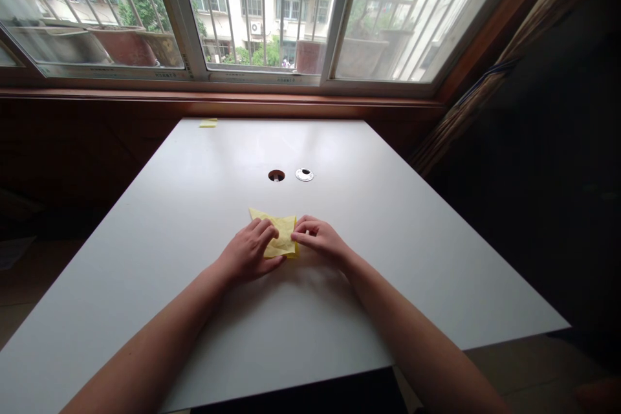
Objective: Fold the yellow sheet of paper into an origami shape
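Observation:
A folded piece of yellow paper (283,242) lies on the white table, creased, with a pointed corner sticking out at its upper left. My left hand (250,249) rests over the paper's left part, fingers curled onto it and thumb stretched along its lower edge, holding it. At the right edge, my right hand (317,238) pinches the paper between thumb and index finger. Several layers show along that right edge. Part of the paper's left side is hidden under my left hand.
The white table (388,259) has a round cable hole (276,176), with a round grommet (305,174) beside it. A small yellow paper strip (208,123) lies at the far left edge. Beyond stands a barred window (262,19); a curtain (485,77) hangs at right.

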`<action>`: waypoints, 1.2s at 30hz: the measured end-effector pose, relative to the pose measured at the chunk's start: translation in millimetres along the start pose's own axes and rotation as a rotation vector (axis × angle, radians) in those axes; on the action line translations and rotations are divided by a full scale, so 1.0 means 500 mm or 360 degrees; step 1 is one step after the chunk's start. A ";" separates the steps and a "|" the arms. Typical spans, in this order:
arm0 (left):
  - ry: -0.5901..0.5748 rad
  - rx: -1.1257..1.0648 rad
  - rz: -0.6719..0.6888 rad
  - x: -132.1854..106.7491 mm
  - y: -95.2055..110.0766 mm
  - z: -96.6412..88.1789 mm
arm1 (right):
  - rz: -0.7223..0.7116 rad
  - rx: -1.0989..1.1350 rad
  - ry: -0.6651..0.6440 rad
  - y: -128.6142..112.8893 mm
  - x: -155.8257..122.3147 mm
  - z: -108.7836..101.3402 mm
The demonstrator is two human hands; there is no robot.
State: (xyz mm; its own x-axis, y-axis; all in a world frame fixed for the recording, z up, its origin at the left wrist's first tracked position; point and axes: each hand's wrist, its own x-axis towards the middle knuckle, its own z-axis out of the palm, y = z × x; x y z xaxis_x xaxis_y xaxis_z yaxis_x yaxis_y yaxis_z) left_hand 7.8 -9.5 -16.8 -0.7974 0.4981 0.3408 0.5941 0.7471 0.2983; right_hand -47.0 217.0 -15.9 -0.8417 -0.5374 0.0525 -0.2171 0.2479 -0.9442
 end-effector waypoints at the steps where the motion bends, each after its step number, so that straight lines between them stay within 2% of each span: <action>1: -0.0009 0.0026 0.0000 0.000 0.003 -0.002 | -0.0022 0.0019 -0.0020 0.000 0.000 0.000; 5: -0.0057 0.0144 0.0034 0.003 0.010 -0.008 | -0.0093 0.0025 -0.0087 0.005 0.002 0.001; 8: -0.0037 0.0195 0.0062 0.004 0.009 -0.007 | -0.0177 -0.0101 -0.0117 0.008 0.001 0.004; 13: 0.0179 0.0005 -0.0052 0.003 0.006 -0.006 | -0.0461 -0.0470 -0.0102 0.010 -0.003 0.020; 17: 0.0373 -0.0151 -0.0193 -0.001 0.000 -0.007 | -0.0702 -0.0785 -0.0166 0.010 -0.006 0.029; 21: 0.0569 -0.0110 -0.0299 -0.003 -0.008 -0.010 | -0.0816 -0.0989 -0.0194 0.007 -0.011 0.029; 23: 0.0607 -0.0047 -0.0317 -0.004 -0.010 -0.012 | -0.0847 -0.1068 -0.0205 0.007 -0.013 0.028; 29: 0.0544 0.0185 -0.0262 -0.009 -0.006 -0.023 | -0.0848 -0.1282 -0.0196 0.013 -0.019 0.036; 36: 0.0179 0.0450 -0.0357 -0.006 0.003 -0.021 | -0.0791 -0.1450 -0.0173 0.007 -0.019 0.054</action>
State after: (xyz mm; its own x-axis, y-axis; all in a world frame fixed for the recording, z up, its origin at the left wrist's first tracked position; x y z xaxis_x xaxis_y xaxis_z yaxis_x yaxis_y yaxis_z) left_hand 12.1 -14.6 -8.1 -0.8782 0.2688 0.3955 0.3410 0.9318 0.1240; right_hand -26.6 201.2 -28.7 -0.5164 -0.8036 0.2959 -0.8555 0.4691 -0.2190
